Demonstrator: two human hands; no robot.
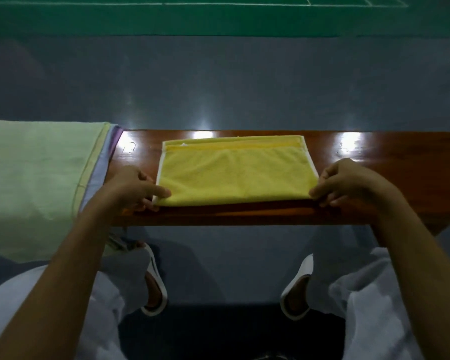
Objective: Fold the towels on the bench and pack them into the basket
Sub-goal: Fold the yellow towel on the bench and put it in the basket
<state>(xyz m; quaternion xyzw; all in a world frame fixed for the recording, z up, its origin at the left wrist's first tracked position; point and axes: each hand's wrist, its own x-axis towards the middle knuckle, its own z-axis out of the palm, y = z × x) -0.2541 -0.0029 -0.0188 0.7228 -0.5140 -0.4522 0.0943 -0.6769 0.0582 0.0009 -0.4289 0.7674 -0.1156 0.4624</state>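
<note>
Yellow white-edged terry towel (pixel 237 175) centre frame on glossy brown wooden counter (pixel 374 152), folded once. Fingers (pixel 159 190) of left hand (pixel 133 188) and right hand (pixel 348 183) pinch its near corners. Pale green towel stack (pixel 37 178), left frame, unfolded; basket unseen.

Bench (pixel 400 157) is wide open at 3 o'clock of the yellow towel (pixel 237 175), stacked towels (pixel 37 178) hog 9 o'clock.

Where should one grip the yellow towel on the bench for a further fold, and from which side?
Probably at its two near corners, coming from the short ends. The yellow towel lies flat on the wooden bench with its rounded, folded edge nearest the person, so that edge holds the layers together. The left hand and right hand pinch there.
</note>
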